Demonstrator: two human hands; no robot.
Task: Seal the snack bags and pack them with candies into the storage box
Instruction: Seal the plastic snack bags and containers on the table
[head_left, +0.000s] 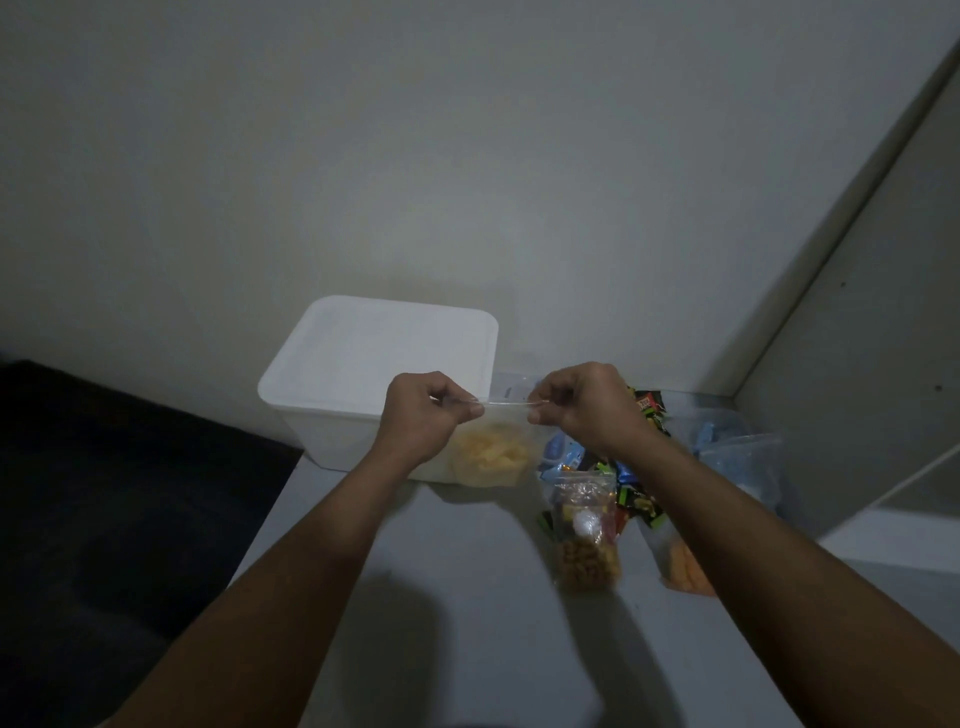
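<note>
- The clear zip bag of pale yellow snacks (491, 457) hangs upright in front of the person, just in front of the white storage box (363, 364), its bottom at or just above the grey table (467, 597).
- The left hand (423, 415) pinches the left end of the bag's zip strip (506, 402) between thumb and fingers; the right hand (582, 405) pinches the right end the same way.
- The strip runs level, left to right, taut between the two hands, so sealing looks to call for a press or slide along that line.
- Both hands sit equally close to the strip; neither is free.
- The box stands behind and left, its lid on.
- Two more snack bags, one of brown nuts (587, 540) and one of orange pieces (685, 561), lie to the right beside wrapped candies (641, 462).
</note>
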